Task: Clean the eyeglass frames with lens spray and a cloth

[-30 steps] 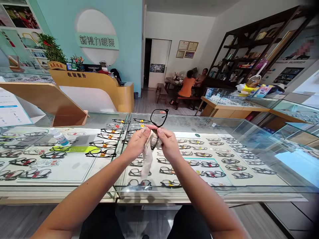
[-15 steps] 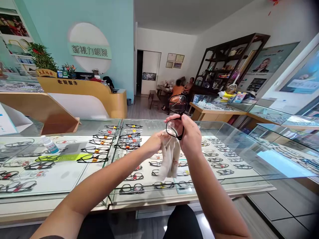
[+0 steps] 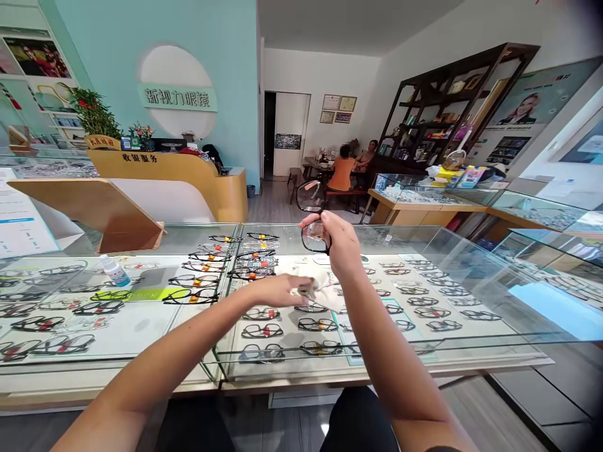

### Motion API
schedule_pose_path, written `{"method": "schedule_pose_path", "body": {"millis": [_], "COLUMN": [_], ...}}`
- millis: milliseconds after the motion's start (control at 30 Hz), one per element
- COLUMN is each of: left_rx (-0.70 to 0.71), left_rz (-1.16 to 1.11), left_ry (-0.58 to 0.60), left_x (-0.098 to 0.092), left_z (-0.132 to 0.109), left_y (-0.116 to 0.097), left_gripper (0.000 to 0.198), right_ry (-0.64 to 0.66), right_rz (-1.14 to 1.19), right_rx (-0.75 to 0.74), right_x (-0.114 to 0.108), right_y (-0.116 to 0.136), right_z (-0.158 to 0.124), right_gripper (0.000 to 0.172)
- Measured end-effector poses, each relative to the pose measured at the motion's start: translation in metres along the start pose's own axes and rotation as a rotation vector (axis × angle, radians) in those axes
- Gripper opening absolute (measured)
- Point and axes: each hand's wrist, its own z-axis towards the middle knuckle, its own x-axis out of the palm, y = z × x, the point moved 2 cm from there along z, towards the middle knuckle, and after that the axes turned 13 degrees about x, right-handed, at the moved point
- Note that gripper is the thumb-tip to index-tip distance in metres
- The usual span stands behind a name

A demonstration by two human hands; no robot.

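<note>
Head view: my right hand [image 3: 338, 243] pinches the black glasses [image 3: 309, 196] by the rim, above the middle of the glass desk [image 3: 409, 242]; my left hand [image 3: 276, 290] nips the cloth [image 3: 330, 300] resting there; I judge a rim-only grip best spares the lenses.

The glasses [image 3: 315, 235] have a black frame; the cloth [image 3: 327, 296] is off-white. In the counter [image 3: 377, 375], the display frames [image 3: 261, 331] are mostly black with orange or red tags [image 3: 252, 274] (one strip [image 3: 127, 295] there is lime green). The wall [image 3: 235, 75] is teal.
</note>
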Motion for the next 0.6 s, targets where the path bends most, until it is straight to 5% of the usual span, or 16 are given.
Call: {"method": "schedule_pose_path", "body": {"millis": [100,200,300,400,500,600], "left_rx": [0.124,0.273,0.342,0.376,0.428,0.471], "left_rz": [0.073,0.182,0.433,0.626,0.692,0.749], "left_ry": [0.078,0.019,-0.231,-0.603,-0.881,-0.991], "left_x": [0.022,0.009,-0.033,-0.068,-0.081,-0.083], "left_z": [0.004,0.004,-0.009,-0.032,-0.052,-0.061], "left_y": [-0.008,-0.018,-0.022,-0.018,-0.01,-0.004], "left_gripper": [0.048,0.03,0.005,0.012,0.013,0.009], "right_ry": [0.066,0.148,0.171,0.223,0.284,0.366], "right_rz": [-0.012,-0.019,-0.065,-0.124,-0.163,-0.195], "right_rx": [0.024,0.044,0.034,0.032,0.057,0.111], "right_x": [0.023,0.024,0.011,0.002,0.003,0.006], "right_y": [-0.005,-0.01,-0.018,-0.031,-0.046,-0.058], "right_z": [0.011,0.017,0.022,0.026,0.026,0.023], "right_gripper": [0.048,0.047,0.047,0.048,0.048,0.047]}}
